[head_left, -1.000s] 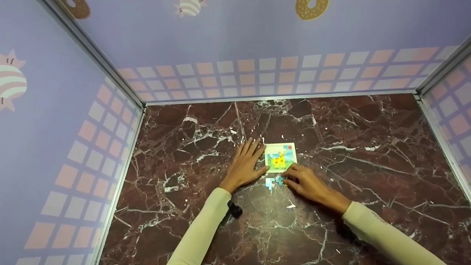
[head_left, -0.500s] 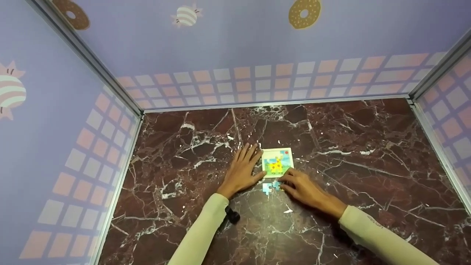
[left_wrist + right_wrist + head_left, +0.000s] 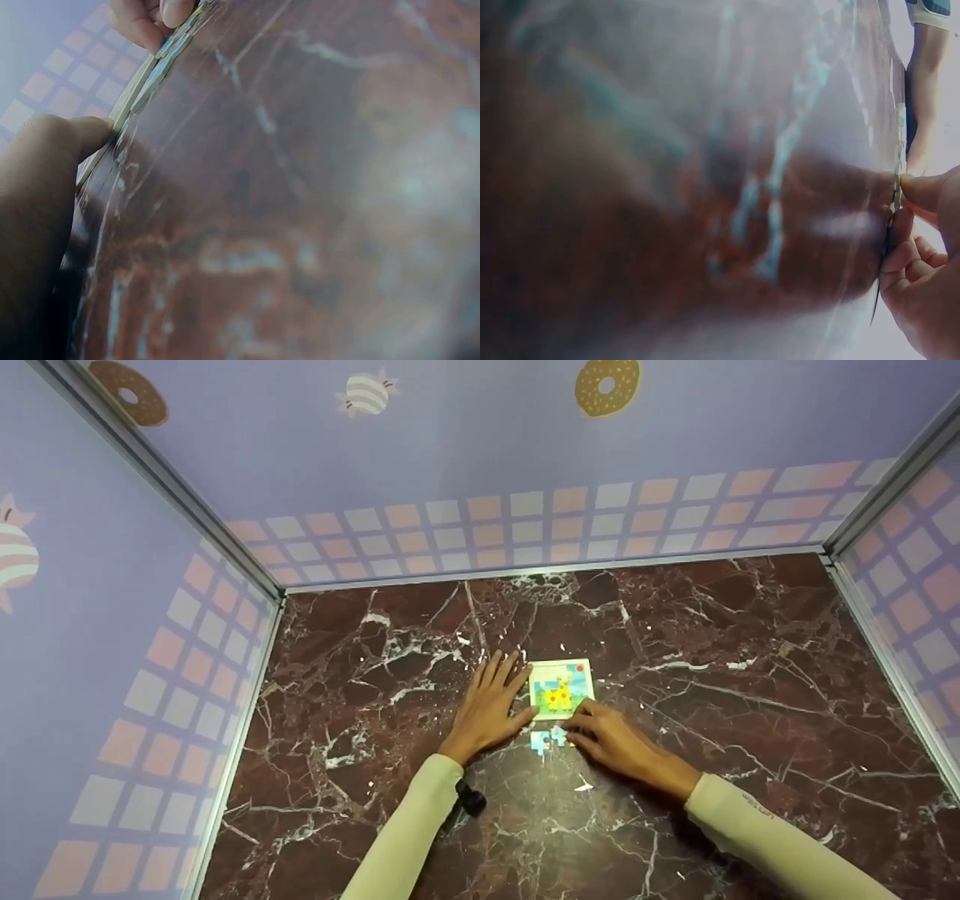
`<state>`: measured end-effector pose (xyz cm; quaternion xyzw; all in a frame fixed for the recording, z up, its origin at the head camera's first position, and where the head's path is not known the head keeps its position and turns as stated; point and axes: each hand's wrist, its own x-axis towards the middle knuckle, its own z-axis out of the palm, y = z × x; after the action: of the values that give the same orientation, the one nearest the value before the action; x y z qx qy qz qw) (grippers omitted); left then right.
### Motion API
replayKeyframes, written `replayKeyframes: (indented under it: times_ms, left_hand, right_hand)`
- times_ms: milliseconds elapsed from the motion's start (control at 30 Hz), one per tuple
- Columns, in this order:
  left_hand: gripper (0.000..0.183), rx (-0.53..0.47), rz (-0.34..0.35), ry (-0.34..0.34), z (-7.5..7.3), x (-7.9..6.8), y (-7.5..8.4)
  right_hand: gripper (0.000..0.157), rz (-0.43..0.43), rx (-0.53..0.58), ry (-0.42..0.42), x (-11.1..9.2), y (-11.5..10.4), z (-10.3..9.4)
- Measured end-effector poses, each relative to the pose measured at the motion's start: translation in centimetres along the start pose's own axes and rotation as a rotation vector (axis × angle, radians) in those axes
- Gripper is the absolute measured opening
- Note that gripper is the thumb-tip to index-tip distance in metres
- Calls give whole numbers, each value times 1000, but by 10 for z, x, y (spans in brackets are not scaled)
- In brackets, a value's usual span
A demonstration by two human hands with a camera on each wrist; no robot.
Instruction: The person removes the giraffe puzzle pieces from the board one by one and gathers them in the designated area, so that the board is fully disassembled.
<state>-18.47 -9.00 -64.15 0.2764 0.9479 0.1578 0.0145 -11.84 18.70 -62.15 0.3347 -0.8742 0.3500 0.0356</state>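
In the head view, a small square puzzle board [image 3: 586,682] with a giraffe picture lies on the marbled table. Flat beside its left edge is my left hand [image 3: 487,712], fingers spread and straight, its thumb touching the lower left corner. The left thumb [image 3: 91,135] also meets the board's edge in the left wrist view. My right hand [image 3: 611,739] has its fingers curled at the board's lower right corner and pinches a blue puzzle piece [image 3: 559,736], partly hidden by the fingertips. Left of that piece lies a pale blue puzzle piece [image 3: 539,743], just below the board.
Purple panels with pink and white checks enclose the table [image 3: 720,720] at the back [image 3: 450,457], left [image 3: 97,660] and right [image 3: 911,555]. Small white flecks mark the tabletop. A black wrist device [image 3: 471,799] sits at the left cuff.
The head view has shifted slightly. The right hand's piece sits a little closer to the pale blue one. My left hand keeps its place beside the board.
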Motion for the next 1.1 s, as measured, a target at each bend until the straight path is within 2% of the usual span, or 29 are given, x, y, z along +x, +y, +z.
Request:
replayKeyframes:
  times_ms: [167, 400, 600, 800, 1100]
  left_hand:
    - [82, -5, 2, 8, -1, 0, 0]
    - [82, 2, 1, 1, -1, 1, 1]
    - [83, -1, -5, 1, -1, 0, 0]
    - [83, -8, -4, 5, -1, -2, 0]
    - [82, 1, 4, 21, 0, -1, 1]
  right_hand:
    - [22, -31, -6, 8, 1, 0, -1]
    - [19, -51, 79, 75, 2, 9, -7]
    - [19, 34, 120, 123, 8, 23, -20]
    - [21, 148, 161, 112, 19, 35, -31]
    - [21, 179, 113, 111, 32, 46, -37]
